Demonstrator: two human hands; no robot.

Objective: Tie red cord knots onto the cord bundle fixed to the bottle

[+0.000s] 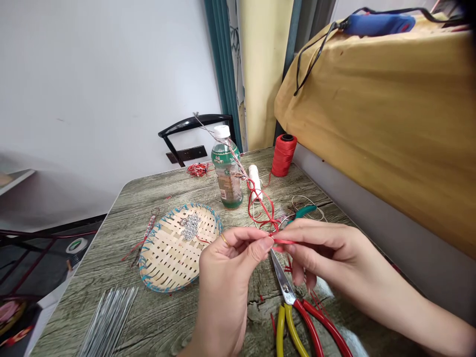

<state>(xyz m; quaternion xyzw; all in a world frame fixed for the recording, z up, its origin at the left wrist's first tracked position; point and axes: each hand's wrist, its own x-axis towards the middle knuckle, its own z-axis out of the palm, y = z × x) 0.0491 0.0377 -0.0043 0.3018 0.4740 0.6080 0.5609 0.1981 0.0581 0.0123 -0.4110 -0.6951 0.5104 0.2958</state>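
Over the table's middle, my left hand [238,263] pinches a thin red cord [268,210] between thumb and fingertips. A ring is on one of its fingers. My right hand [327,253] grips the same cord close by, its fingertips almost touching the left ones. From there the cord loops up toward the drink bottle [227,173], where twisted strands run past the bottle's neck. Beneath my hands lie scissors with red handles [312,322], their tips partly hidden, and a tool with yellow handles [289,329], its head covered.
A woven bamboo tray [167,263] with a silvery beaded piece [191,227] lies left of my hands. Thin metal wires [109,322] lie front left. Farther back are a red thread spool [284,154], a white spool [255,181] and tangled red threads [198,169]. A teal-handled tool [305,211] lies behind my right hand.
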